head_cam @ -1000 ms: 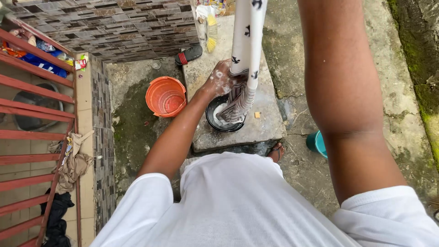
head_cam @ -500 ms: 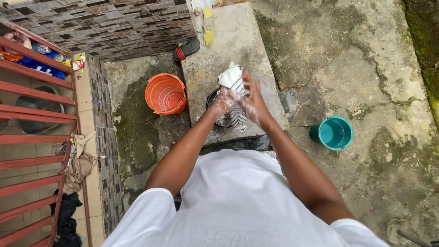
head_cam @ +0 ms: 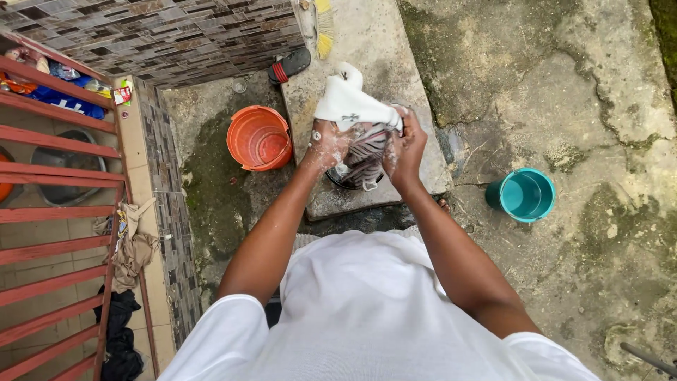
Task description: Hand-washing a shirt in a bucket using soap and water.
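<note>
2 soapy hands work 1 white patterned cloth (head_cam: 356, 113) above a dark basin (head_cam: 345, 178) on the concrete slab (head_cam: 381, 63). Left hand (head_cam: 328, 144) and right hand (head_cam: 403, 144) each clench the cloth, forearms angled inward, wrists bent. An orange bucket (head_cam: 259, 139) sits just left.

Both soapy hands, left hand (head_cam: 326, 144) and right hand (head_cam: 404, 144), grip a white patterned cloth (head_cam: 352, 109) above a dark basin (head_cam: 352, 176) on the concrete slab (head_cam: 381, 49); an orange bucket (head_cam: 259, 139) stands beside.
</note>
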